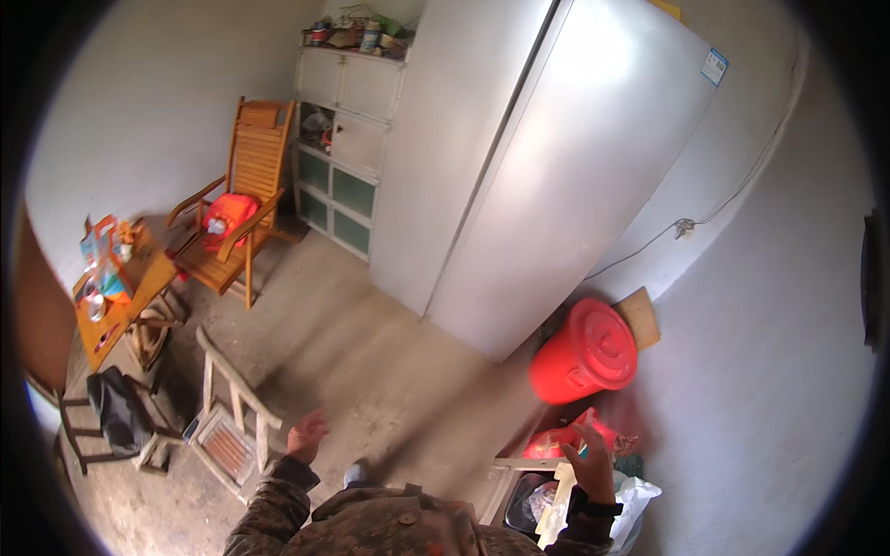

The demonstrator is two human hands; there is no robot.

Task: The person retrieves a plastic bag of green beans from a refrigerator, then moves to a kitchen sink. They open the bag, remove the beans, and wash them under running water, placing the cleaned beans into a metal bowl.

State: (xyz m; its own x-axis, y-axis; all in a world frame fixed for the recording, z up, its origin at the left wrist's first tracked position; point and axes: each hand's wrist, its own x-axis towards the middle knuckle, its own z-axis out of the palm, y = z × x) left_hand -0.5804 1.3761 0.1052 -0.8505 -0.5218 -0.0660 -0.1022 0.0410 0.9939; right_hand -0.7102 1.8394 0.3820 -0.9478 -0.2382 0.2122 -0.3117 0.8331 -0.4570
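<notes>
My left hand [306, 437] hangs over the bare floor with nothing in it, its fingers apart. Just left of it stands a small wooden chair [233, 438] with a slatted seat and a rail back. My right hand [591, 462] is raised with its fingers spread and holds nothing. Below that hand lie a black plastic tub [518, 504] with bagged contents and a white plastic bag [634, 497]. Red plastic bags [549, 445] sit just beyond it. Whether the right hand touches any of these cannot be told.
A tall silver refrigerator [549, 174] stands ahead, beside a white cabinet [360, 142]. A red lidded bucket [584, 354] is by the right wall. To the left are a wooden armchair [261, 156], a wooden table [149, 278] with bags, and a chair with a black cloth [118, 410].
</notes>
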